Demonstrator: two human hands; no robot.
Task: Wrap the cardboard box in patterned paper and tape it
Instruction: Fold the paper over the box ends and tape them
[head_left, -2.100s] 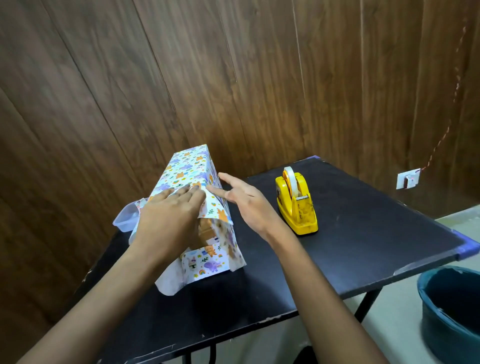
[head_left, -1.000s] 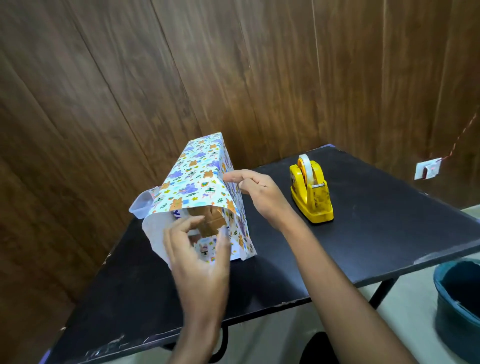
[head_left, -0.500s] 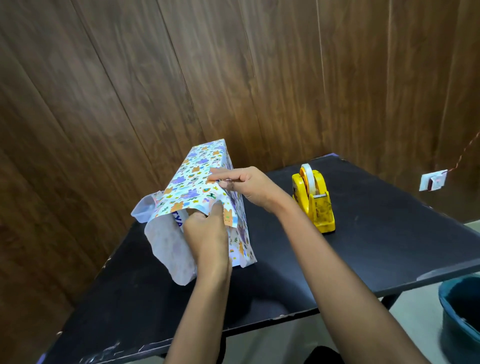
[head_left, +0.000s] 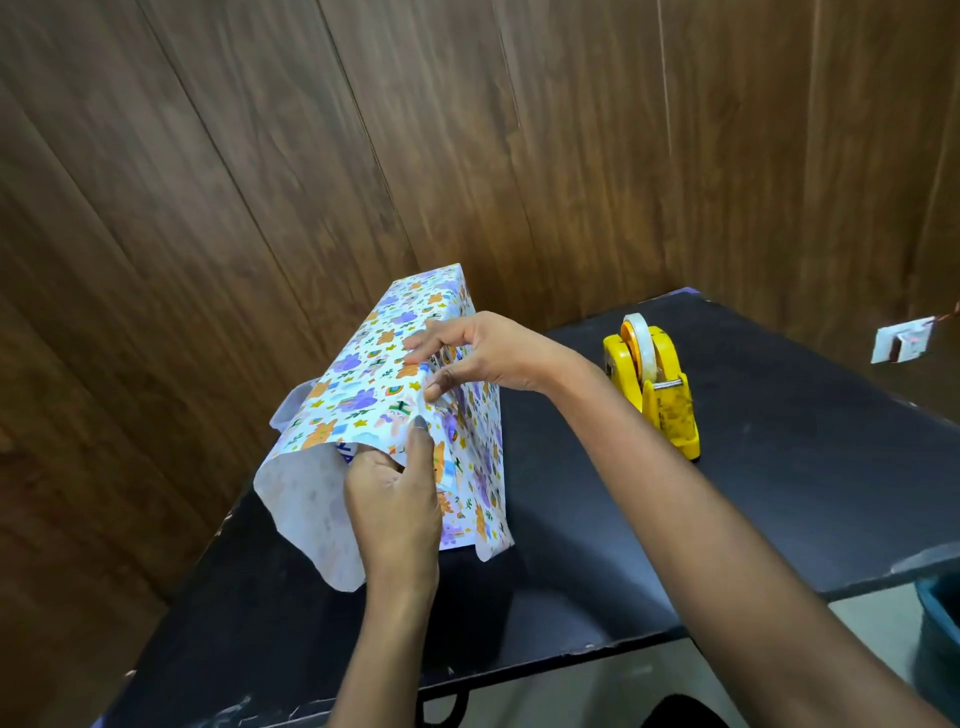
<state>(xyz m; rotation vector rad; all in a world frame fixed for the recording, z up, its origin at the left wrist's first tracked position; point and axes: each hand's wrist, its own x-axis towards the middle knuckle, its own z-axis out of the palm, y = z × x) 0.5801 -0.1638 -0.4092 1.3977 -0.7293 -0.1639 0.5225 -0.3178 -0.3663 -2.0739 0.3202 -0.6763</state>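
Closing the near end of the box (head_left: 410, 312) at the left of the table (head_left: 753, 493). Pinching the paper (head_left: 306, 509) by its loose edge with the left hand (head_left: 395, 504) — thumb above, fingers under — and a top crease with the right hand (head_left: 493, 353). Next, likely: flatten the flaps, then fetch the tape dispenser (head_left: 652, 384).

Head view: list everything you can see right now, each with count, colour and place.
patterned paper: one sheet, white with orange and purple prints, wrapped over the box at table left, near end open
cardboard box: one, nearly all hidden; a bit with blue print shows at the near end
tape dispenser: one, yellow, right of the box
table: one, black
wall: brown wood panels, behind
wall plate: one, white, far right
bin: one, teal, floor at right edge
left hand: pinches the near flap
right hand: pinches the top right fold
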